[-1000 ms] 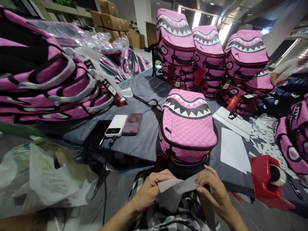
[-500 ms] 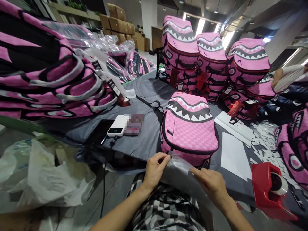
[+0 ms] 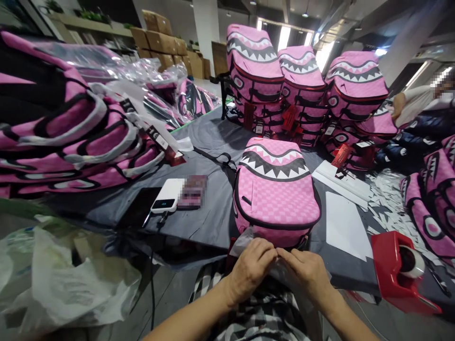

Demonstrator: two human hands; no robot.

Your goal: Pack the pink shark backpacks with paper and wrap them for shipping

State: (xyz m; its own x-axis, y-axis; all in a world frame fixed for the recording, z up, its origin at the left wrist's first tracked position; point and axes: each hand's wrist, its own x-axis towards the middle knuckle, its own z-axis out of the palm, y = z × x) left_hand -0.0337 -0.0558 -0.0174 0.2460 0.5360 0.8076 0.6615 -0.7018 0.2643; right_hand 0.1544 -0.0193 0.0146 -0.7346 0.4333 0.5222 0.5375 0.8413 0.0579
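A pink checkered backpack (image 3: 277,199) with a black-and-white shark-tooth band lies on the grey-covered table in front of me. At its near edge, my left hand (image 3: 250,267) is closed on a clear plastic bag (image 3: 243,240), part of which spreads out beyond the knuckles. My right hand (image 3: 306,271) pinches the same plastic, its fingertips meeting those of the left. Between and below the hands the rest of the film hangs over my checked clothing and is partly hidden.
Stacked pink backpacks (image 3: 256,66) stand at the back, and another pile (image 3: 71,137) rises at left. A red tape dispenser (image 3: 389,270) sits at right beside white sheets (image 3: 344,222). A white power bank (image 3: 167,195) lies left of the backpack. Someone's sleeve (image 3: 414,102) shows far right.
My left hand has moved right along the plastic until its fingertips meet the right hand's. The film between them is now bunched. The view has turned slightly.
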